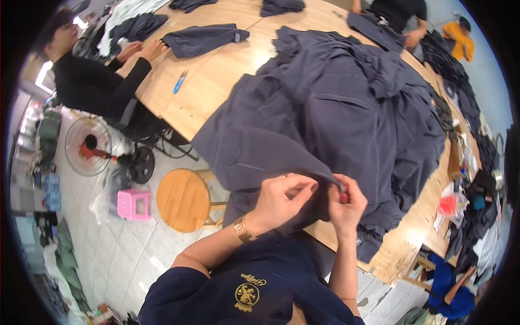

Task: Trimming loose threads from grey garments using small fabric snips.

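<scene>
A large heap of dark grey garments (346, 114) lies on the wooden table in front of me, and one panel with a slit pocket is spread toward my body. My left hand (281, 200), with a gold bracelet (242, 229) at its wrist, is raised over the near edge of that cloth. Its thumb and forefinger are pinched together; whatever is between them is too small to make out. Just to its right, my right hand (349, 208) is closed on a corner of the dark grey garment. A small red object (344, 195) shows among its fingers, its kind unclear.
Across the table (211, 81), a person at left handles a dark garment (203, 40); another works at the far side. A blue cutter (180, 82) lies on the tabletop. Left of me stand a round wooden stool (183, 200), a pink plastic stool (134, 204) and a fan (89, 146).
</scene>
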